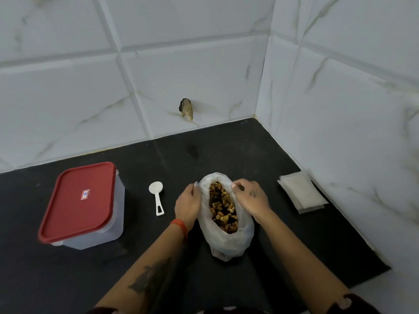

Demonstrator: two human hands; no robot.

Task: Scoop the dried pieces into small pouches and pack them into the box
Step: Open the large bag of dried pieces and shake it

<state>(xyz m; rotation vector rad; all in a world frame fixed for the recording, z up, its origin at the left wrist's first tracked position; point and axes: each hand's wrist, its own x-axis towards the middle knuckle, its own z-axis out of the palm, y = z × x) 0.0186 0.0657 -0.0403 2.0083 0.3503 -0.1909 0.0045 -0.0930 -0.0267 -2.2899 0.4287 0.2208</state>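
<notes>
Plastic bag (226, 243) of dried pieces (223, 208) stands on the black counter (283, 155), centre of the head view, mouth open upward. Left hand (188, 206) rests against the bag's left rim, fingers lightly curled on the film; right hand (250, 197) pinches the right rim between thumb and fingers — together they hold the mouth spread. Handling, as judged: film is thin, soft and slack, no stiffness of its own, so it likely slumps or tips if both rims are let go; best taken at the rim or cradled low round the bulge, not by the mid-wall. Pieces look light, dry, irregular chunks (brown to yellow), probably brittle and prone to scatter off a scoop. White scoop (157, 197) lies just left of the left hand, untouched, bowl pointing away; rigid, take it by the handle end nearer the person. Pouches (301, 192) — a flat pale stack near the right wall, well apart from the bag; thin and floppy, probably hard to peel off singly. Box (84, 207) stands at left, clear walls, red lid (78, 199) on; lid must come off before packing. Writing: a small red-and-white label on the lid, lettering too small to read. No other brand visible.
</notes>
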